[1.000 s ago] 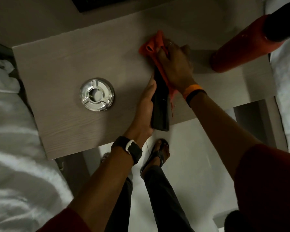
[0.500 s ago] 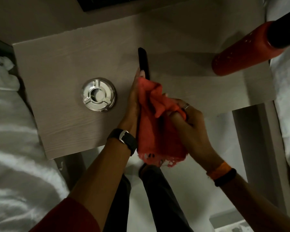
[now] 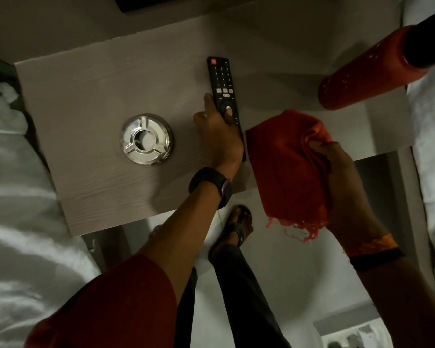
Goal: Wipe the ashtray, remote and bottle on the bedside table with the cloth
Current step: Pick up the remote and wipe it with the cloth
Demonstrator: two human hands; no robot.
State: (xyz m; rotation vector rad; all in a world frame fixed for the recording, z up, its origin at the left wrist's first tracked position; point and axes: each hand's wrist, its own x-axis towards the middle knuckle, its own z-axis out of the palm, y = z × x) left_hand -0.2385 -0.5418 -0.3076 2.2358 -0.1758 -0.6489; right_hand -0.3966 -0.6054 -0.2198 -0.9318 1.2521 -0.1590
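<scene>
Lower end of remote (image 3: 223, 84) hidden under left hand (image 3: 220, 136), so its full length can't be seen. Bottle (image 3: 367, 71) dark cap cut off by right frame edge; most button labels on remote too small to read. Right hand (image 3: 342, 177) fingers partly buried in cloth (image 3: 286, 167) folds.

A dim bedroom, likely a hotel room: a pale wood-grain bedside table (image 3: 91, 96) stands between white rumpled bedding (image 3: 18, 222) at nine o'clock and more white linen (image 3: 432, 126) at three o'clock. On the table sit a steel ashtray (image 3: 147, 139), a TV remote (image 3: 222, 81) and a red bottle (image 3: 369, 69).
</scene>
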